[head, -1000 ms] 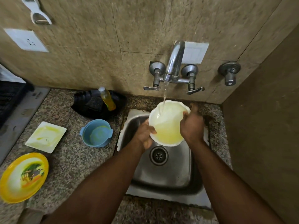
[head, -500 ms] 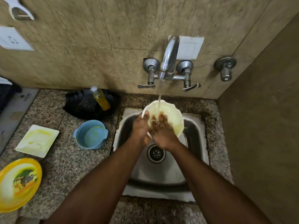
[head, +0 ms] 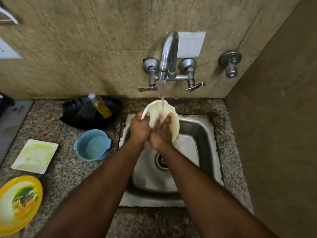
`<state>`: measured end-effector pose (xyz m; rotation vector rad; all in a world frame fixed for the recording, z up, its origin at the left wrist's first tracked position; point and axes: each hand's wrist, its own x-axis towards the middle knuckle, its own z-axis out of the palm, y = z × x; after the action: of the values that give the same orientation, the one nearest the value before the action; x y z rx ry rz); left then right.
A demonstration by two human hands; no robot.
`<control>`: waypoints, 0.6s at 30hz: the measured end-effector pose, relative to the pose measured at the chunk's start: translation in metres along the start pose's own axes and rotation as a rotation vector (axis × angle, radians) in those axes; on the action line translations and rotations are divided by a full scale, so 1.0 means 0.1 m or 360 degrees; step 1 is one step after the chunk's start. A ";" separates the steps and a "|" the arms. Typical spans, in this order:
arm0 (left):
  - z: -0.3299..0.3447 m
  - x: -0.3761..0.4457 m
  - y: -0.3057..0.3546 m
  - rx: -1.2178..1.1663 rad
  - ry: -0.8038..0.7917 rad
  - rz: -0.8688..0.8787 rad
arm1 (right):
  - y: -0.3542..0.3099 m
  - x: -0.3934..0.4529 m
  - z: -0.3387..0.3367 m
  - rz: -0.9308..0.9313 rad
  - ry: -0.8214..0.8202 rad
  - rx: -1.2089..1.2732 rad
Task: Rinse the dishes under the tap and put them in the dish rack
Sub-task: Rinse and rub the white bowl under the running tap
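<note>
The left hand (head: 139,128) is gripping the near-left rim of a white bowl (head: 169,115), thumb hooked over the edge, and holding it tilted over the sink (head: 202,134) right under the tap (head: 169,54). Water is running onto the bowl's inner face. The right hand (head: 161,133) is lying flat inside the bowl with fingers spread and straight, grasping nothing, apparently rubbing the surface; its fingertips are blurred.

To do this rinse well, it is probably best to be turning the bowl slowly with the left hand so the stream is reaching every part of the rim, keeping it tipped toward the drain (head: 162,160) so the water is running off into the basin and not over the worktop (head: 65,169).

Room is tight on the right, where a side wall (head: 274,134) is standing close to the sink; the tap levers are hanging just above the bowl's far edge. To the left a blue bowl (head: 93,145), a square white plate (head: 35,156) and a yellow plate (head: 18,203) are waiting, with a soap bottle (head: 100,105) behind. The dish rack cannot be made out, so any carry will likely be going leftward, over those dishes.
</note>
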<state>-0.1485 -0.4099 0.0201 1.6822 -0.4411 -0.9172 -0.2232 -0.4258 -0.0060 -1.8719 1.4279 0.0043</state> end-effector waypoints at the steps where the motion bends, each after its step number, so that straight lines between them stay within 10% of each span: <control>1: 0.03 -0.01 -0.04 0.0074 0.0019 0.0052 | -0.05 0.06 -0.03 0.0227 0.0000 0.0139; 18: -0.07 -0.36 -0.01 0.0187 0.0295 0.0271 | 0.07 -0.47 0.10 0.0331 -0.0321 0.0545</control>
<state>-0.1662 -0.3801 0.0317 1.7874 -0.5119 -0.6151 -0.2420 -0.3824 0.0033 -1.4008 1.3790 0.0463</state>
